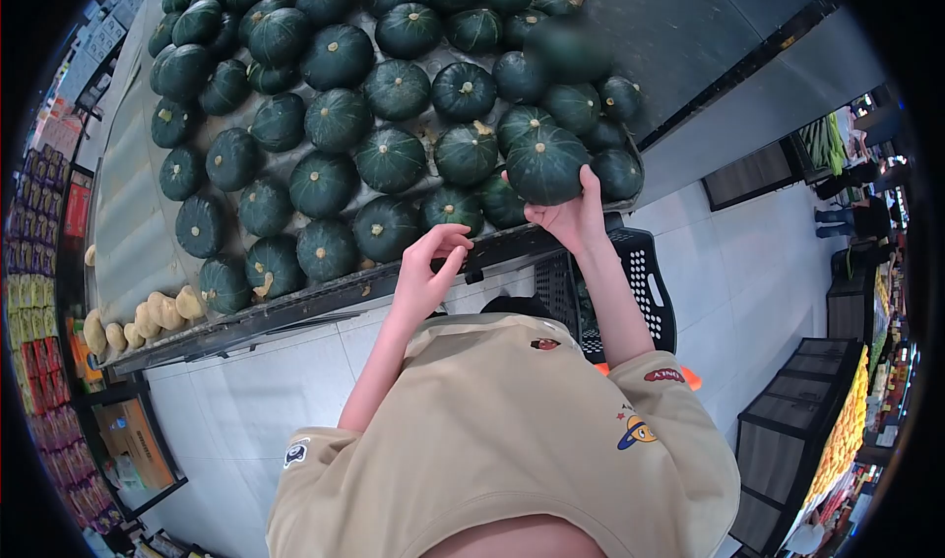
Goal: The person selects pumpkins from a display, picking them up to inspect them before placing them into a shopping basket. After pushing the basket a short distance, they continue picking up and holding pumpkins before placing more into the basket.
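Observation:
A dark green kabocha squash (547, 164) is gripped in my right hand (573, 218), with the thumb up its right side and the fingers under its lower edge. It is at the front right of a display stand piled with more kabocha squashes (323, 186). My left hand (433, 266) hovers by the stand's front edge, below another squash (452, 211). Its fingers are loosely bent, the thumb apart from them, and nothing shows between them.
A black perforated basket (645, 297) is below my right forearm. The stand's dark front rail (364, 287) runs in front of me. Pale tan gourds (162, 310) line its left corner. A grey panel (728, 27) rises at the right. Shoppers (854, 216) are far right.

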`<state>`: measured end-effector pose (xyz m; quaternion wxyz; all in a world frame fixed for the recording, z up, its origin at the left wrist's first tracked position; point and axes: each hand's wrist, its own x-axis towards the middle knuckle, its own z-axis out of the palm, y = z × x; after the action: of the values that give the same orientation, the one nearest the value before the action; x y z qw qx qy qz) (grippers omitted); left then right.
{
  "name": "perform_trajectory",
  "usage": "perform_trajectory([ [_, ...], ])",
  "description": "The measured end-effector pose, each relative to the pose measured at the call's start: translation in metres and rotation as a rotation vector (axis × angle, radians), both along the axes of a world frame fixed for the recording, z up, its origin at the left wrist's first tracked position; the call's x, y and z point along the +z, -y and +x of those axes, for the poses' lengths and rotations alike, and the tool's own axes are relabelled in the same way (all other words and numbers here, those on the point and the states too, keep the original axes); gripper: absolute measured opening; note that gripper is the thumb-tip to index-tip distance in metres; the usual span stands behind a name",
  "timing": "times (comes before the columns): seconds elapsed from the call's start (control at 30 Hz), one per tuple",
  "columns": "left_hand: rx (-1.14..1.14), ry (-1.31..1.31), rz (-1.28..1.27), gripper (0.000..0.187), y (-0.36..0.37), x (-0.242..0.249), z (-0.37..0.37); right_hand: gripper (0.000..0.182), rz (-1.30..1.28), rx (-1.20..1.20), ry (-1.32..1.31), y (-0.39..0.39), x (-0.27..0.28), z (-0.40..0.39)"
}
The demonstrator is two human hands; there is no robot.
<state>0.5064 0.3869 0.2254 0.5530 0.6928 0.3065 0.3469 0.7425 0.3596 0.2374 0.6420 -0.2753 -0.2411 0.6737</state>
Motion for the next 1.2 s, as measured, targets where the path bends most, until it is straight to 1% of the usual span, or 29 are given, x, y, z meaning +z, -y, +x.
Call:
perform_trajectory([
  [0.03, -0.008, 0.005, -0.008, 0.022, 0.000, -0.001, -0.002, 0.070, -0.002, 0.009, 0.001, -0.001, 0.000, -0.002],
  [0.1, 0.007, 0.024, -0.020, 0.022, -0.001, -0.001, -0.005, 0.068, 0.093, 0.150, -0.245, -0.003, 0.001, -0.003],
  [0.13, 0.013, 0.049, -0.044, 0.022, -0.001, 0.000, -0.005, 0.068, 0.091, 0.159, -0.241, -0.003, -0.001, -0.004],
  [0.17, 0.018, 0.075, -0.069, 0.023, -0.001, 0.001, -0.006, 0.066, 0.020, 0.072, -0.081, -0.001, -0.004, -0.006],
  [0.2, 0.025, 0.078, -0.071, 0.023, -0.001, 0.001, -0.006, 0.071, -0.051, -0.017, 0.080, 0.001, -0.003, -0.009],
  [0.23, 0.018, 0.112, -0.105, 0.025, -0.002, 0.001, -0.007, 0.071, -0.054, -0.010, 0.083, 0.001, -0.002, -0.014],
  [0.3, 0.018, 0.147, -0.140, 0.027, -0.003, 0.003, -0.007, 0.089, 0.177, -0.255, 0.607, -0.001, 0.008, -0.027],
  [0.33, 0.000, 0.165, -0.195, 0.030, -0.003, 0.006, -0.007, 0.099, 0.188, -0.293, 0.770, -0.001, 0.016, -0.030],
  [0.37, -0.017, 0.183, -0.248, 0.034, -0.005, 0.009, -0.006, 0.099, 0.189, -0.285, 0.770, -0.001, 0.019, -0.034],
  [0.4, -0.042, 0.143, -0.242, 0.041, -0.007, 0.010, -0.005, 0.096, 0.231, -0.346, 0.913, 0.001, 0.020, -0.038],
  [0.43, -0.036, 0.143, -0.246, 0.041, -0.007, 0.012, -0.003, 0.094, 0.273, -0.408, 1.057, 0.002, 0.021, -0.041],
  [0.47, -0.044, 0.169, -0.276, 0.044, -0.006, 0.015, 0.000, 0.094, 0.272, -0.402, 1.056, 0.001, 0.022, -0.045],
  [0.5, -0.055, 0.195, -0.305, 0.046, -0.006, 0.017, 0.003, 0.093, 0.376, -0.463, 1.122, -0.001, 0.024, -0.048],
  [0.53, -0.087, 0.244, -0.360, 0.054, -0.008, 0.016, 0.005, 0.092, 0.482, -0.525, 1.186, -0.003, 0.024, -0.051],
  [0.57, -0.087, 0.245, -0.361, 0.054, -0.009, 0.014, 0.008, 0.092, 0.481, -0.524, 1.187, -0.003, 0.023, -0.052],
  [0.63, -0.126, 0.345, -0.471, 0.058, -0.009, 0.011, 0.014, 0.087, 0.585, -0.633, 1.302, -0.004, 0.018, -0.053],
  [0.67, -0.126, 0.344, -0.472, 0.058, -0.009, 0.012, 0.016, 0.087, 0.584, -0.633, 1.302, -0.004, 0.016, -0.052],
  [0.73, -0.129, 0.334, -0.498, 0.060, -0.008, 0.013, 0.020, 0.083, 0.713, -0.649, 1.413, -0.003, 0.012, -0.049],
  [0.77, -0.129, 0.334, -0.499, 0.060, -0.007, 0.013, 0.022, 0.083, 0.713, -0.649, 1.413, -0.003, 0.012, -0.050],
  [0.83, -0.156, 0.358, -0.459, 0.060, -0.006, 0.012, 0.024, 0.074, 0.820, -0.665, 1.423, -0.001, 0.011, -0.053],
  [0.9, -0.144, 0.382, -0.477, 0.061, -0.002, 0.018, 0.025, 0.071, 0.827, -0.660, 1.436, 0.002, 0.010, -0.056],
  [0.97, -0.135, 0.409, -0.491, 0.062, -0.001, 0.020, 0.025, 0.068, 0.827, -0.599, 1.480, 0.004, 0.009, -0.057],
  [1.03, -0.126, 0.386, -0.593, 0.062, -0.002, 0.017, 0.022, 0.067, 0.826, -0.603, 1.497, 0.005, 0.009, -0.060],
  [1.1, -0.116, 0.395, -0.606, 0.062, -0.002, 0.014, 0.022, 0.068, 0.842, -0.565, 1.471, 0.005, 0.006, -0.060],
  [1.17, -0.106, 0.402, -0.621, 0.063, -0.002, 0.008, 0.022, 0.071, 0.853, -0.554, 1.490, 0.004, 0.007, -0.060],
  [1.2, -0.135, 0.468, -0.657, 0.062, -0.002, 0.004, 0.021, 0.076, 0.836, -0.512, 1.462, 0.004, 0.009, -0.060],
])
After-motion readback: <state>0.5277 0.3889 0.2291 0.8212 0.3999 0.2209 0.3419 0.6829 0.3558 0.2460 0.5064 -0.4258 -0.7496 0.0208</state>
